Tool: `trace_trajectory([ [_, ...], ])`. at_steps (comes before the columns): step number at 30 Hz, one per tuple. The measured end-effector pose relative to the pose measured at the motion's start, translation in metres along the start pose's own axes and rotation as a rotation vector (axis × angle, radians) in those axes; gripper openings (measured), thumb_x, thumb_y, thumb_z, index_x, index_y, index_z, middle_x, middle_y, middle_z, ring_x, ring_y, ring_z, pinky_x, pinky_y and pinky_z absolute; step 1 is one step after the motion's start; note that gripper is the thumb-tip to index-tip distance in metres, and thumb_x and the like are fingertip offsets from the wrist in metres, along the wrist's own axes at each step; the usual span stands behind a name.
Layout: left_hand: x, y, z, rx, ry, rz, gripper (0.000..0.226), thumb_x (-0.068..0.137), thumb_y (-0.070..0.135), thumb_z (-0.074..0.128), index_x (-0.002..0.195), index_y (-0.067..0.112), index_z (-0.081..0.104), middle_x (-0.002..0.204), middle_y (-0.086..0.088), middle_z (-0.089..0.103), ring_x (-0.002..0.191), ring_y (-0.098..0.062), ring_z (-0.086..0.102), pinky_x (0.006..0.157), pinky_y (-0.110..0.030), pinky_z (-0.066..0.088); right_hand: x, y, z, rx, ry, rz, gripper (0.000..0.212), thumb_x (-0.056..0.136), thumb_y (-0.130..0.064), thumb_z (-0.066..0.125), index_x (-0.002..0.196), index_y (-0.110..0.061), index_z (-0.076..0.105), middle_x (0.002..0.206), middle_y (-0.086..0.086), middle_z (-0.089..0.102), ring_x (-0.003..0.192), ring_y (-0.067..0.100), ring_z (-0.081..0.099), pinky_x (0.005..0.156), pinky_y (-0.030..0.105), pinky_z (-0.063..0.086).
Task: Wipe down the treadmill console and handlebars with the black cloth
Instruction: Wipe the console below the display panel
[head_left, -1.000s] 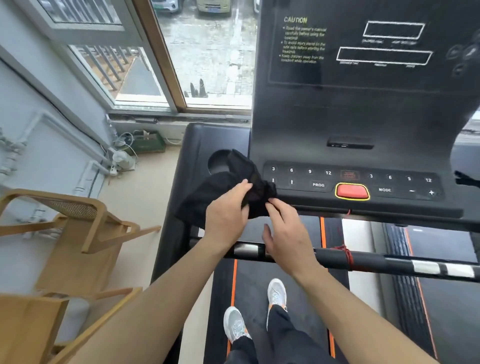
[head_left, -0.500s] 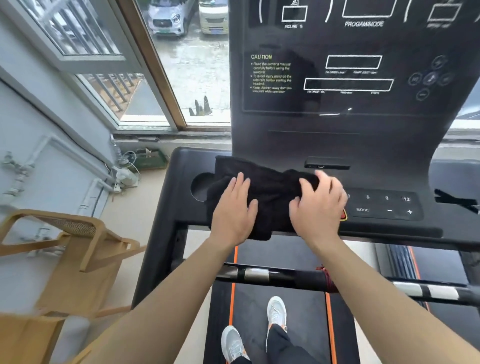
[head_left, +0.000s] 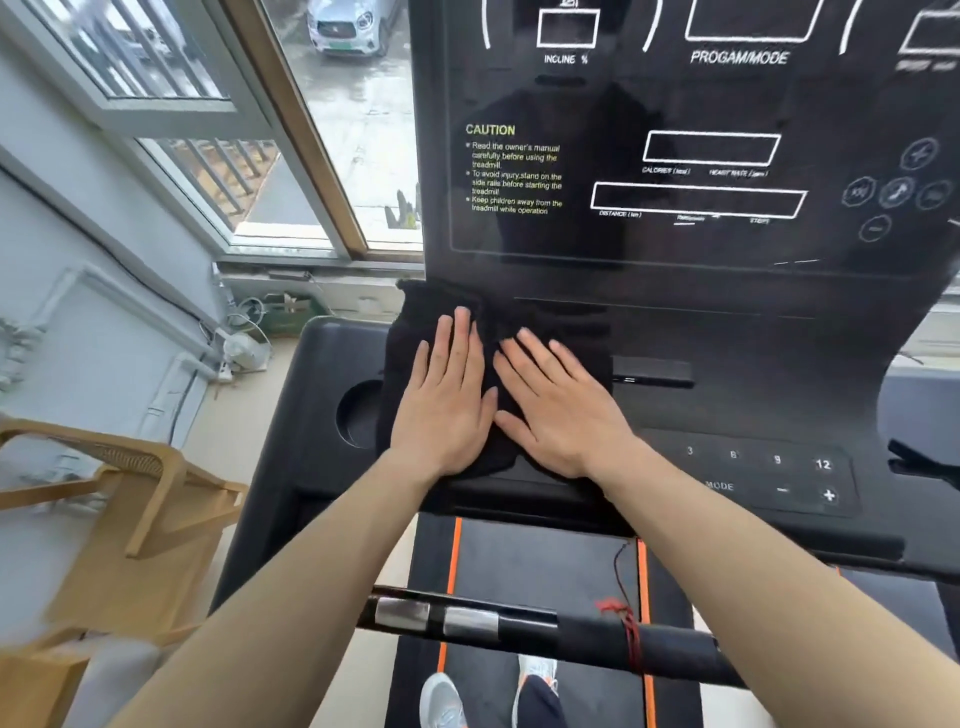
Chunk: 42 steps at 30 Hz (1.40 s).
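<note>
The black cloth (head_left: 420, 312) lies spread on the lower left of the black treadmill console (head_left: 727, 291), just right of a round cup holder (head_left: 356, 415). My left hand (head_left: 447, 400) and my right hand (head_left: 558, 410) lie flat side by side on the cloth, pressing it to the panel with fingers pointing up. The cloth and hands hide the left keys. The keypad's right part (head_left: 779, 473) shows. The black handlebar (head_left: 519, 626) with silver sensor plates crosses below my forearms.
A red cord (head_left: 626, 621) is tied around the handlebar. Wooden chairs (head_left: 135, 499) stand to the left on the floor. A window (head_left: 343, 135) is behind the console at the left. My shoes (head_left: 441, 701) stand on the belt below.
The cloth went from bunched in my fingers to spread flat, then slid up the panel. Both hands moved up and closer together, covering the left keys and red button.
</note>
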<state>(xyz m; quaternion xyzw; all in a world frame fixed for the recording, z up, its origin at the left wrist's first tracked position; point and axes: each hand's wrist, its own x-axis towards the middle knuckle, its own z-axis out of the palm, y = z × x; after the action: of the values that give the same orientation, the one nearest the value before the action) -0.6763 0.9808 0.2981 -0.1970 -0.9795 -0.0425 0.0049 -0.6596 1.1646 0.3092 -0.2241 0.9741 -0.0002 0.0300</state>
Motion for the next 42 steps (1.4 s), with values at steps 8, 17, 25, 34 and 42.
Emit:
trace_trajectory([
  [8,-0.043,0.015,0.000,0.005,-0.036,0.000,0.067,0.102,0.041,0.018,0.158,0.004,0.015,0.168,-0.015,0.003,0.156,-0.030,0.005,0.124,-0.050,0.020,-0.048,-0.039,0.003,0.178,-0.061,0.073,0.069,0.104,-0.047,0.027,0.161,-0.010,0.016,0.169,0.007,0.013,0.156,0.024,0.000,0.124,0.042,-0.002],
  [17,-0.052,0.030,0.006,0.022,-0.039,-0.079,0.068,0.102,0.041,0.020,0.157,0.000,0.023,0.167,-0.015,0.011,0.155,-0.028,0.012,0.123,-0.047,0.023,-0.046,-0.016,0.001,0.093,-0.082,-0.072,0.075,0.101,-0.059,0.018,0.160,-0.013,0.020,0.168,0.004,0.018,0.157,0.021,0.006,0.126,0.043,0.005],
  [25,0.001,0.099,0.003,-0.059,-0.040,-0.154,0.076,0.099,0.043,0.023,0.157,-0.004,0.012,0.166,-0.025,-0.002,0.155,-0.039,0.001,0.124,-0.050,0.017,-0.046,0.085,-0.014,-0.092,-0.059,-0.159,0.076,0.100,-0.067,0.026,0.158,-0.018,0.031,0.163,0.004,0.033,0.155,0.022,0.018,0.125,0.046,0.013],
  [34,0.019,0.142,-0.002,-0.131,-0.064,0.201,0.075,0.099,0.041,0.045,0.161,0.014,0.011,0.170,-0.001,-0.004,0.156,-0.019,-0.005,0.125,-0.041,0.014,-0.122,0.121,0.002,0.059,-0.023,0.101,0.079,0.099,-0.066,0.023,0.159,-0.016,0.022,0.166,0.009,0.026,0.156,0.026,0.009,0.125,0.045,0.007],
  [42,-0.032,0.034,-0.005,-0.023,-0.135,-0.035,0.077,0.099,0.054,0.019,0.161,0.009,0.009,0.168,-0.004,-0.007,0.155,-0.017,-0.005,0.125,-0.039,0.010,-0.029,0.028,-0.007,0.014,-0.020,-0.148,0.068,0.103,-0.050,0.030,0.159,-0.012,0.025,0.168,0.006,0.022,0.156,0.027,0.007,0.125,0.047,0.004],
])
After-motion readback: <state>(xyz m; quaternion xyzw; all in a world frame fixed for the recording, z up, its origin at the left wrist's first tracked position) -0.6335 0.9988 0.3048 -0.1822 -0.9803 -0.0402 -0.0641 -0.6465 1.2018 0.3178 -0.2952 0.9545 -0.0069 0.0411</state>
